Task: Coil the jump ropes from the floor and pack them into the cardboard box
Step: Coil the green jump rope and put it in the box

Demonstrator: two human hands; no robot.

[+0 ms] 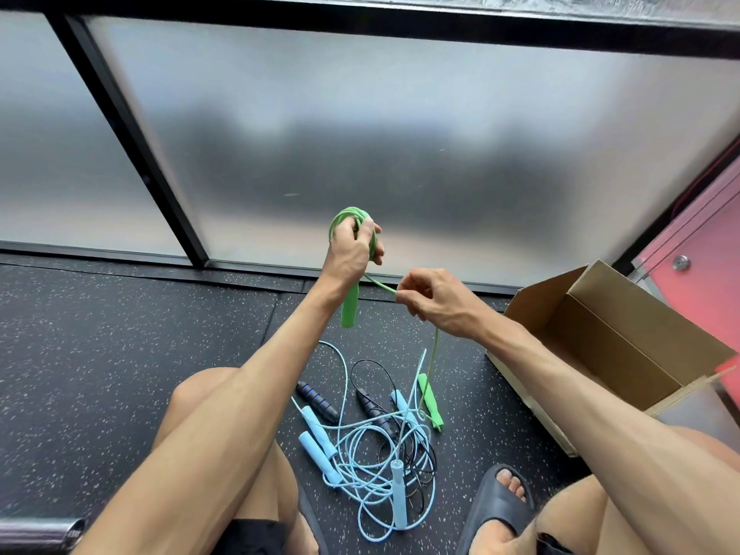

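Legs/foot: bare knees are seen at the bottom edge; a black sandal (496, 510) is worn on the R foot, just beside the rope pile.
Bottom-left corner: a metal cylinder (40, 534) is cut off by the frame edge; what it is can't be told.
Floor pile: light-blue ropes (399, 498) and a black rope (320, 398) are tangled together on the speckled floor (120, 374) btw the legs. A loose green handle (430, 398) is laid at the pile's R edge, w/ its cord led up to the right hand (436, 302).
Box: the cardboard box (640, 310) is stood open to the R, near the pile but apart; its near side is partly hidden by the R forearm.
R hand: the green cord is pinched btw thumb and fingertips.
L hand: the left hand (350, 254) is raised above the pile; the green rope (347, 215) is gripped as a coil by curled fingers, w/ a second green handle (348, 310) hung below the wrist.
Backdrop: a frosted glass wall (360, 134) is set in a black frame (132, 134); a pink panel (704, 290) is seen behind the box.
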